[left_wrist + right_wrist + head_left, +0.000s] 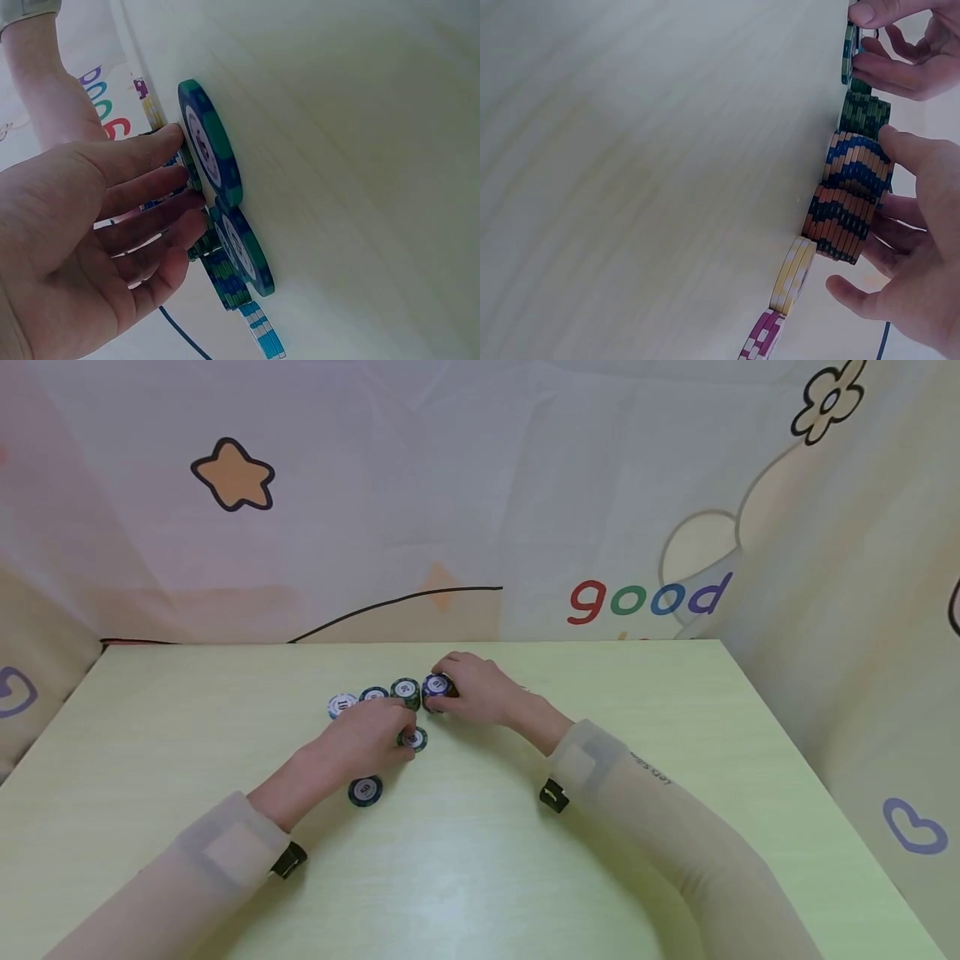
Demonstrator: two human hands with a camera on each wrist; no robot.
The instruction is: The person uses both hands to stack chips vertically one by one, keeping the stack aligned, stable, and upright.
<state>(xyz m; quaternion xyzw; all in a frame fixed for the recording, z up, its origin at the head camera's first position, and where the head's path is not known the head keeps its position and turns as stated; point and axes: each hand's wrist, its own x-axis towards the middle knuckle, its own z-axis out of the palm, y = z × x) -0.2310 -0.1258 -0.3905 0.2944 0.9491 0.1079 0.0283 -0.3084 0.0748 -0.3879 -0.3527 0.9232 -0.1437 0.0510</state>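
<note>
A row of poker chip stacks stands toward the back of the table. My right hand [483, 689] holds a blue-and-orange chip stack [855, 161], its thumb on the near side. Left of that come a green chip stack [406, 691], a dark chip stack [373, 693] and white-and-blue chips [342, 704]. My left hand [369, 735] is in front of the row, thumb and finger at the rim of a green chip [416, 739]. Another green chip [365, 791] lies flat on its near side. More green chips [244, 251] appear beneath the fingers in the left wrist view.
In the right wrist view, an orange-and-dark stack [836, 225], yellow-and-white chips [793, 274] and purple-and-white chips [763, 334] continue the row; the right hand mostly hides them from the head camera. A printed cloth [465, 485] hangs behind the table [480, 877].
</note>
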